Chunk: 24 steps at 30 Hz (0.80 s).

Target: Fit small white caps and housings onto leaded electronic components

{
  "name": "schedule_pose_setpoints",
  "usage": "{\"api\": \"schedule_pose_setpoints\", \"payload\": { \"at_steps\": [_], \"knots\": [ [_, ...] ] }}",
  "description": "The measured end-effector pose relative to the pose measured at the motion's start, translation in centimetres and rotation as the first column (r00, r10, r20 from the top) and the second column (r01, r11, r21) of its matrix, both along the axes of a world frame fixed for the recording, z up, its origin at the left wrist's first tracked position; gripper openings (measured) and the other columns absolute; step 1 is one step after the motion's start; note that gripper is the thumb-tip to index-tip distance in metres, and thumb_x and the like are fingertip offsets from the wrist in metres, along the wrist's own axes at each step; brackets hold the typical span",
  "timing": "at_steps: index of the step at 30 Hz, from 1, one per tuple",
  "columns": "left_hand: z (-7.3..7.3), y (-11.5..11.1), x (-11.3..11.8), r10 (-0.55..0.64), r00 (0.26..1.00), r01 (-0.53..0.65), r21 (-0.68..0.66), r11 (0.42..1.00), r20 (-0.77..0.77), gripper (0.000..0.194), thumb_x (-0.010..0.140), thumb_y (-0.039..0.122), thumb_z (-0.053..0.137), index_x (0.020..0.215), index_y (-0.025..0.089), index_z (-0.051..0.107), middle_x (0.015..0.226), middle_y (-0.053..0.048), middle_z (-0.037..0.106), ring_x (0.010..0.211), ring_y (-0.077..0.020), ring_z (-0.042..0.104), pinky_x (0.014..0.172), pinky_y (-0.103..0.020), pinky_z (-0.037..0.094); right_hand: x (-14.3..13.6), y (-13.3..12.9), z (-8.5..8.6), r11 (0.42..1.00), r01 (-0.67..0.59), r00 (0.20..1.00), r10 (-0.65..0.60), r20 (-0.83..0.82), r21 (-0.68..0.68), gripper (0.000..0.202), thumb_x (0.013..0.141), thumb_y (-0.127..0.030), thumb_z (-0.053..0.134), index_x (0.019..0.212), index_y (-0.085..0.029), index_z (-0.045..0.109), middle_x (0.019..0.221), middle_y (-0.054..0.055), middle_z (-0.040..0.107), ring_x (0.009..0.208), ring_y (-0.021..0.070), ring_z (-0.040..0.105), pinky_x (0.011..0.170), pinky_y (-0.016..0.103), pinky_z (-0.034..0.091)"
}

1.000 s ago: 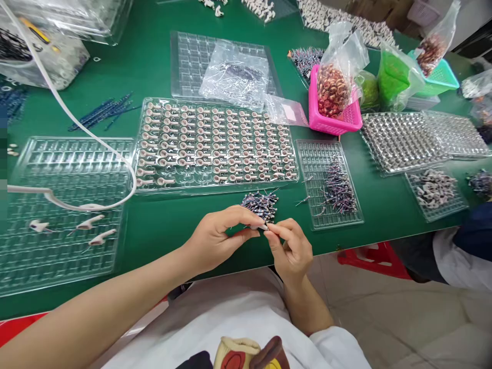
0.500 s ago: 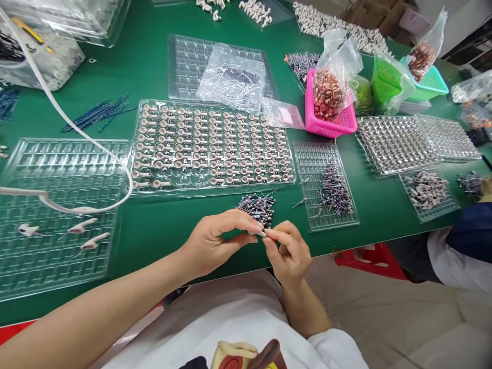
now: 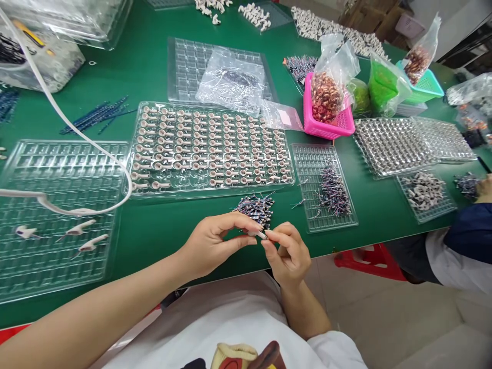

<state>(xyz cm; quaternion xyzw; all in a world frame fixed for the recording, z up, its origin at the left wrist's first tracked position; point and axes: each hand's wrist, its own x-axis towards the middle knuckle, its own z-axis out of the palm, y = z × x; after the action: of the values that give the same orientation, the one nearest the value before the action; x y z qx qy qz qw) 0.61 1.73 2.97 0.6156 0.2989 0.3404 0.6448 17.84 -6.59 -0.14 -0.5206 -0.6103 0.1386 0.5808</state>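
Note:
Between thumb and fingers, my left hand (image 3: 217, 245) pinches a small white part (image 3: 258, 234) near the table's front edge. My right hand (image 3: 289, 253) has its thumb and index finger closed at the dark-tipped right end of that same part. Just behind my hands lies a pile of small wired components (image 3: 254, 207). Beyond it, a clear tray (image 3: 169, 190) bears rows of white earphone-like pieces, with some bare slots in its front rows. Another clear tray (image 3: 65, 271) on the left holds a few white pieces with thin wires.
A white cable (image 3: 49, 97) loops over the left tray. Right of the centre are a tray of wired components (image 3: 313, 223) and a pink basket (image 3: 328, 131) with bagged copper-coloured rings. Another person's hand (image 3: 485, 188) is at the far right edge, near a small pile.
The white part shows more between my hands and tilts slightly differently. My right fingertips have shifted slightly left. The whole view has moved a little.

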Motion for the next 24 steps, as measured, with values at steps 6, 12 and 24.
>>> {"api": "schedule_pose_setpoints", "payload": {
  "at_steps": [6,12,24],
  "knots": [
    [0.22,0.05,0.11,0.02,0.999,-0.023,-0.096,0.995,-0.028,0.018,0.08,0.009,0.075,0.091,0.022,0.078,0.092,-0.002,0.078,0.088,-0.0153,0.072,0.081,-0.022,0.058,-0.01,0.02,-0.03,1.0,-0.006,1.0,0.006,-0.025,0.0,0.032,0.087,-0.01,0.067,0.114,-0.026,0.068,0.086,0.003,0.064,0.075,0.0157,0.061,0.064,0.033,0.054],
    [-0.1,0.05,0.04,0.007,1.0,-0.007,-0.017,1.0,0.006,0.019,0.081,0.006,0.072,0.091,0.022,0.077,0.094,-0.004,0.077,0.091,-0.0172,0.072,0.083,-0.025,0.059,-0.05,0.04,-0.04,1.0,0.002,1.0,-0.002,0.001,-0.008,0.026,0.087,-0.011,0.067,0.109,-0.025,0.068,0.085,0.003,0.064,0.073,0.0155,0.061,0.062,0.032,0.055],
    [0.41,0.35,0.2,0.009,1.0,-0.011,0.25,0.968,0.009,0.014,0.084,0.011,0.071,0.091,0.021,0.077,0.089,-0.007,0.079,0.086,-0.0192,0.074,0.077,-0.028,0.063,0.01,0.07,0.14,1.0,-0.004,1.0,0.005,0.016,-0.008,0.025,0.086,-0.01,0.066,0.107,-0.024,0.068,0.084,0.003,0.064,0.073,0.0155,0.061,0.061,0.031,0.054]
  ]
}}
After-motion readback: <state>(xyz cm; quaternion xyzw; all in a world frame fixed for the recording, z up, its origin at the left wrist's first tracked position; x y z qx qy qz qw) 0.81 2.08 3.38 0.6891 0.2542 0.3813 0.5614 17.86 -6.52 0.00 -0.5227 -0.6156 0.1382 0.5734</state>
